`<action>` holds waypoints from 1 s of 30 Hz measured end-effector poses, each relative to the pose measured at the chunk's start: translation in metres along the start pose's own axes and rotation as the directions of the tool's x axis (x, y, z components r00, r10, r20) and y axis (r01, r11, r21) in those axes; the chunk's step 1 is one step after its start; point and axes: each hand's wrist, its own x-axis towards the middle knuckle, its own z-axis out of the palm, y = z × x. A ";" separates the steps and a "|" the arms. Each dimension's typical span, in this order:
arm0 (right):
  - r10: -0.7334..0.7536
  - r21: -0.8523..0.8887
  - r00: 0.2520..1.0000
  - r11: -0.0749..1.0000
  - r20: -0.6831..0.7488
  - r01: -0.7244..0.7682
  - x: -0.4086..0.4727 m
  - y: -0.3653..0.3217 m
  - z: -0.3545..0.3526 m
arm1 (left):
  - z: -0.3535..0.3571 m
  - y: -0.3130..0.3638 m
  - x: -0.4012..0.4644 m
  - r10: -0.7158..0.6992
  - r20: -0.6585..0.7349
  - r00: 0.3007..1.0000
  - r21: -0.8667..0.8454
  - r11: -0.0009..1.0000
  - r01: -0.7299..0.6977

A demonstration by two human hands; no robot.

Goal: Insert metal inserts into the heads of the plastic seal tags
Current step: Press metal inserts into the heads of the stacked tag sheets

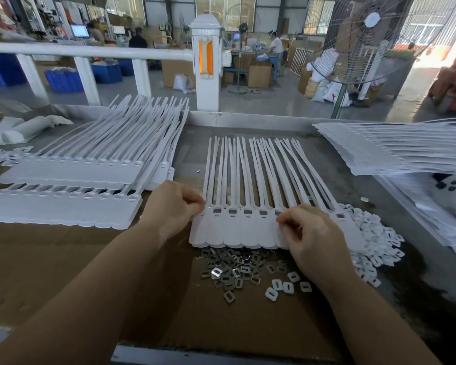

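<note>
White plastic seal tags (237, 233) lie mid-frame in a joined strip; the left hand (173, 209) pinches its left edge, the right hand (309, 233) pinches at one head (metal inserts (234, 270) heaped just below).

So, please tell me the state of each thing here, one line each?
Sheet of seal tags: flat on the bench, several heads already hold metal.
Left hand: pinches the sheet's left edge.
Right hand: fingers curled at a head.
Metal inserts: loose pile.
White caps: loose pile.
</note>
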 end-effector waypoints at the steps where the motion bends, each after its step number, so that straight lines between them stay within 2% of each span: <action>1: 0.007 0.004 1.000 1.000 0.003 -0.007 0.000 0.000 0.000 | 0.002 0.000 -0.002 0.028 -0.021 0.999 0.034 0.999 -0.027; 4: 0.020 0.010 1.000 1.000 0.004 -0.020 -0.001 0.001 0.001 | 0.008 -0.004 -0.007 0.088 -0.079 0.993 0.132 0.988 -0.077; 11: 0.014 0.013 1.000 1.000 -0.014 -0.014 -0.001 0.001 0.001 | 0.024 -0.011 -0.024 0.153 -0.266 0.952 0.105 0.986 -0.129; 30: -0.045 -0.073 0.998 0.996 -0.032 0.043 -0.002 0.002 0.000 | 0.028 -0.015 -0.028 0.227 -0.289 0.930 0.134 0.971 -0.195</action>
